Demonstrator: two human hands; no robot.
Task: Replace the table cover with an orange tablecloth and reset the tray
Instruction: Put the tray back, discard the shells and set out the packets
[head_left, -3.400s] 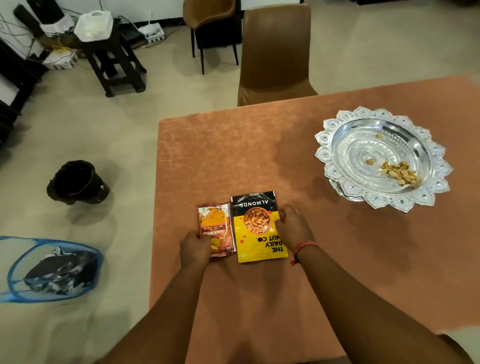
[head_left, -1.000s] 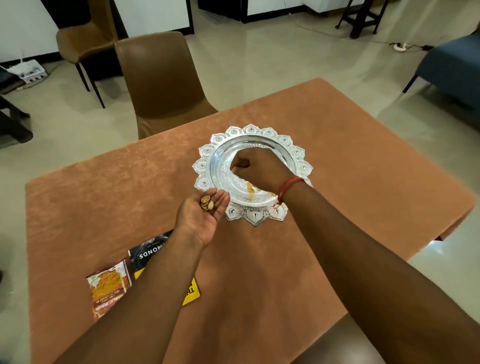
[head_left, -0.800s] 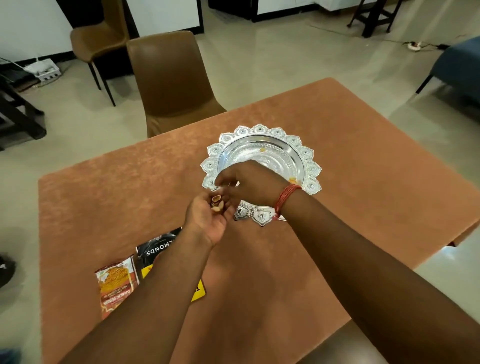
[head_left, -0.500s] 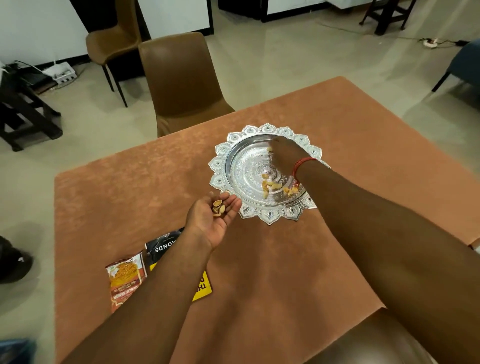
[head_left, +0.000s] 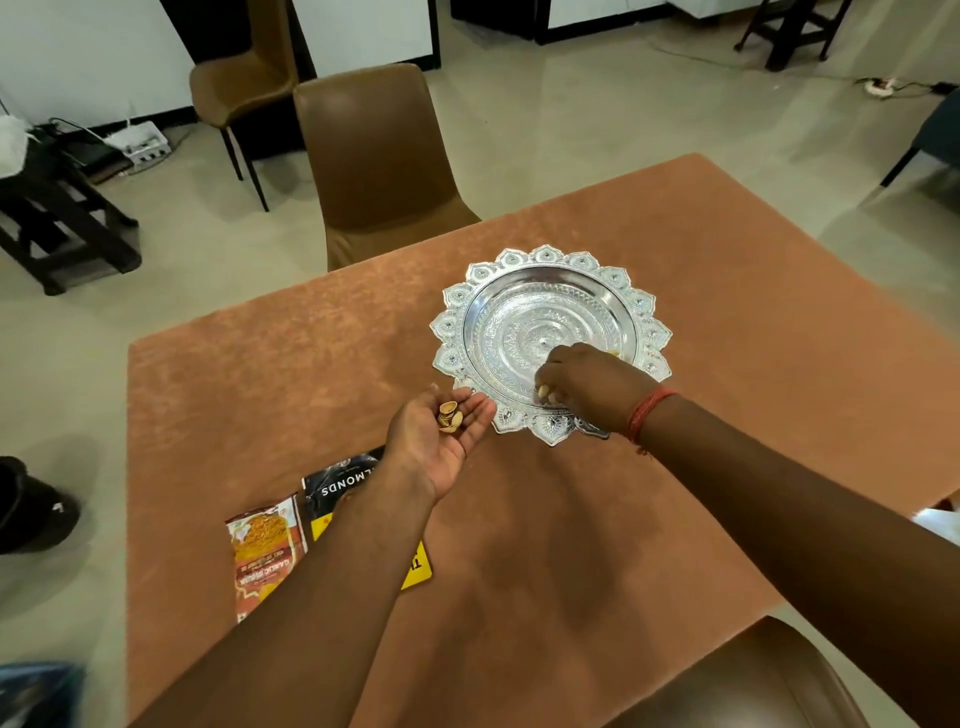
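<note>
An orange tablecloth (head_left: 260, 395) covers the table. A silver tray (head_left: 524, 317) with a scalloped rim stands on it at the centre. My right hand (head_left: 592, 387) reaches into the tray's near side, its fingers pinched around small nut shells. Palm up, my left hand (head_left: 439, 436) hovers just left of the tray's near edge, cupping a few nut shells (head_left: 449, 415). Most of the tray's bowl looks bare; a little yellow shows behind my right hand.
An almond packet (head_left: 340, 483) and an orange snack packet (head_left: 262, 551) lie near the table's left front, partly under my left forearm. A brown chair (head_left: 379, 156) stands at the far side, another chair back (head_left: 753, 680) at the near right. A dark stool (head_left: 57, 228) stands far left.
My right hand has come back from the tray's far side to its near side, gathering the scattered shells. My left hand stays cupped beside the tray. Earlier both hands were on the packets.
</note>
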